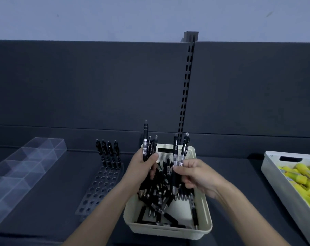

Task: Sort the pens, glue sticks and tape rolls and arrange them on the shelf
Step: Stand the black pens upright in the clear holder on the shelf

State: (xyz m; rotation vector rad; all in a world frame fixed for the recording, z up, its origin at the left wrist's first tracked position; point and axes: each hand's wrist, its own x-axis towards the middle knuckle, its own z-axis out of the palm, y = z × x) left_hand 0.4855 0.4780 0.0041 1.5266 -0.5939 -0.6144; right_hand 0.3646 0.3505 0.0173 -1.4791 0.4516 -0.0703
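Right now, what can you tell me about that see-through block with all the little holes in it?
The pen rack looks like clear plastic: a long block with rows of round holes, about four across. It lies on the dark shelf, running away from the camera, between a clear divided tray on its left and the cream basket on its right. Four black pens stand upright in its farthest row, click ends up. The other holes look empty.

Dim bluish light, soft focus, wide-angle bowing at edges
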